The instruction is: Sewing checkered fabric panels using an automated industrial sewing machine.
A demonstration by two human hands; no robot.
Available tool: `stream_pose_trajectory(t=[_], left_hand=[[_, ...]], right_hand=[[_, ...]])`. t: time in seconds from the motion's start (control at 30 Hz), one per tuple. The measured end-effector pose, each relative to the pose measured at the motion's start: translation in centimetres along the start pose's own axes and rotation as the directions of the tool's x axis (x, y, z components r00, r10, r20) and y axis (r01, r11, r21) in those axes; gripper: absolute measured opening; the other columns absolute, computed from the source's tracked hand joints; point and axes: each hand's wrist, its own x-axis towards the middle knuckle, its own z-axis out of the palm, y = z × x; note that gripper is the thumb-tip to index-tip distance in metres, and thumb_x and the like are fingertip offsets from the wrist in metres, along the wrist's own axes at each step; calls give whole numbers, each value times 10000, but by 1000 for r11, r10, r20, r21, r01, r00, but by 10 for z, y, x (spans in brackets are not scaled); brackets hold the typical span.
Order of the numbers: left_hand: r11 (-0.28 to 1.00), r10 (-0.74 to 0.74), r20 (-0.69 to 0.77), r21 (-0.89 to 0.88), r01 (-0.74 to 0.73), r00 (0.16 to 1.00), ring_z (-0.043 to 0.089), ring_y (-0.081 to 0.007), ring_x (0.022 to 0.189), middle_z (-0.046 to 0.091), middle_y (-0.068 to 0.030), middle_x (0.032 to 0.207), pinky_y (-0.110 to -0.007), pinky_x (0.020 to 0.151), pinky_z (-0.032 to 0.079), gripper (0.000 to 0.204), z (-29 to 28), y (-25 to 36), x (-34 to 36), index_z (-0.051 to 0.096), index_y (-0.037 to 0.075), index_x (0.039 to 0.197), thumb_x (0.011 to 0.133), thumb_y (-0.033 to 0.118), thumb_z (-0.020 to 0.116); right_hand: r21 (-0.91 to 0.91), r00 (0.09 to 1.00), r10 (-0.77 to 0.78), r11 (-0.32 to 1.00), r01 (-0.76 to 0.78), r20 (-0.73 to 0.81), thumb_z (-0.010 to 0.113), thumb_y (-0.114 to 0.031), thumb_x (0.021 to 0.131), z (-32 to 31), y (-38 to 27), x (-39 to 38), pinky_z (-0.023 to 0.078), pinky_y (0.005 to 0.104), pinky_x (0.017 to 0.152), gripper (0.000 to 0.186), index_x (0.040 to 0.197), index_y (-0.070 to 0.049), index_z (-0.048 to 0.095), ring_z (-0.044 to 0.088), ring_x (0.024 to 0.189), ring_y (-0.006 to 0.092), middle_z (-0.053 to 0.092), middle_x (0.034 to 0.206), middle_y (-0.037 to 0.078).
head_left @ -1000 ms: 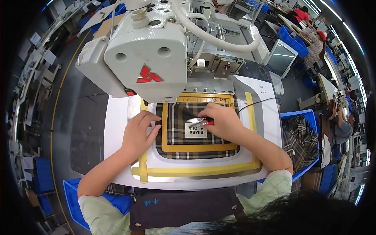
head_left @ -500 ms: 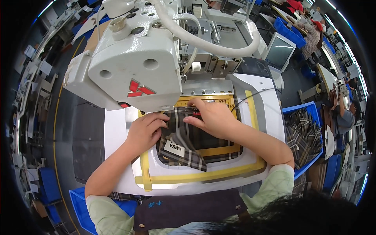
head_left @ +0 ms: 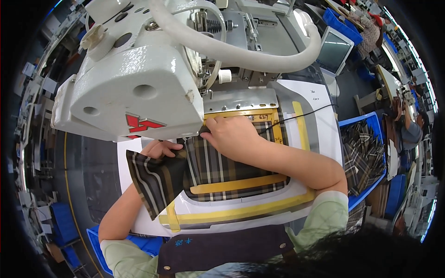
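My left hand (head_left: 160,149) is closed at the upper edge of a loose plaid fabric piece (head_left: 157,178), which hangs folded over to the left. My right hand (head_left: 234,135) bends over the yellow frame with thumb and forefinger together beside the machine head. A small dark thing shows at those fingertips; I cannot make out what it is. Another plaid panel (head_left: 222,162) lies flat inside the yellow frame (head_left: 238,184), on a white template sheet (head_left: 259,208) edged with yellow tape. The white sewing machine head (head_left: 134,88) hides part of both hands' work.
A blue bin (head_left: 384,160) full of plaid pieces (head_left: 361,153) stands at the right. Another blue bin (head_left: 95,245) sits at the lower left. A thin black cable (head_left: 306,113) crosses the template. Behind stands a screen (head_left: 334,48); people work at the far right.
The loose plaid piece has swung to the left, and its white label no longer shows. My left hand has shifted left with it; my right hand has also moved left. The machine head looks nearer.
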Motion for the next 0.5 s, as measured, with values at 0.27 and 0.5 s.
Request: stream_pose_trajectory(t=[0.27, 0.5], left_hand=[[974, -108, 25, -196, 111, 994, 633, -234, 961, 646, -130, 977, -317, 858, 510, 270, -2, -2, -1, 533, 24, 798, 664, -65, 750], [992, 34, 37, -120, -30, 999, 642, -256, 933, 659, -123, 959, -331, 839, 511, 289, -2, 4, 2, 556, 28, 821, 631, -19, 769]], right_hand=[[-55, 997, -70, 996, 68, -34, 604, -310, 882, 3, 1, 4, 475, 337, 474, 278, 814, -45, 551, 619, 552, 229, 600, 634, 68], [-89, 993, -86, 993, 78, -84, 617, -311, 869, 7, -2, 6, 467, 338, 451, 281, 859, -37, 556, 612, 523, 229, 598, 614, 62]])
